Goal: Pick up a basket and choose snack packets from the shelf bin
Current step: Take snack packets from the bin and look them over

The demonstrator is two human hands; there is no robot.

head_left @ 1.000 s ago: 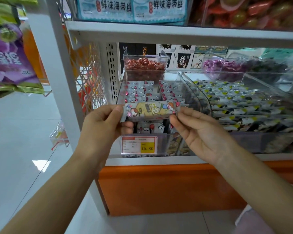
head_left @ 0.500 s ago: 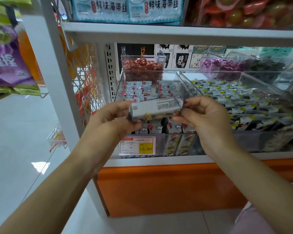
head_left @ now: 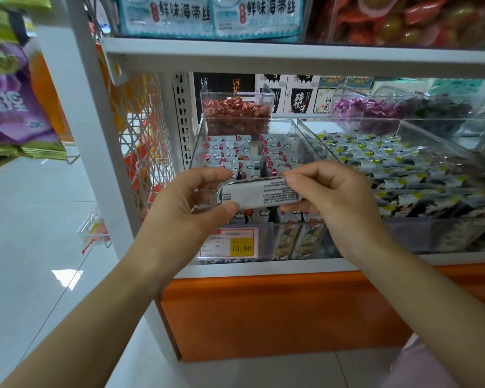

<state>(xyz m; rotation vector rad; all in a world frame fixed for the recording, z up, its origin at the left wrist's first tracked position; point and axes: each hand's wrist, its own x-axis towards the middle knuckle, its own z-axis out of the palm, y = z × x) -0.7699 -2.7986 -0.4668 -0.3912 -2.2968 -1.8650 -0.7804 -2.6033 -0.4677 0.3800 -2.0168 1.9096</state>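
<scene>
The left hand (head_left: 191, 208) and right hand (head_left: 333, 203) are pinching opposite ends of the snack packet (head_left: 259, 194), lying crosswise before the shelf bin (head_left: 305, 135).

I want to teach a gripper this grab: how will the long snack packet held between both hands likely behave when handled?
The snack packet is probably light: the left hand and right hand carry it by pinching its ends. It spans them without sagging, so it is likely fairly stiff. Its smooth film wrapper may be slippery.
</scene>
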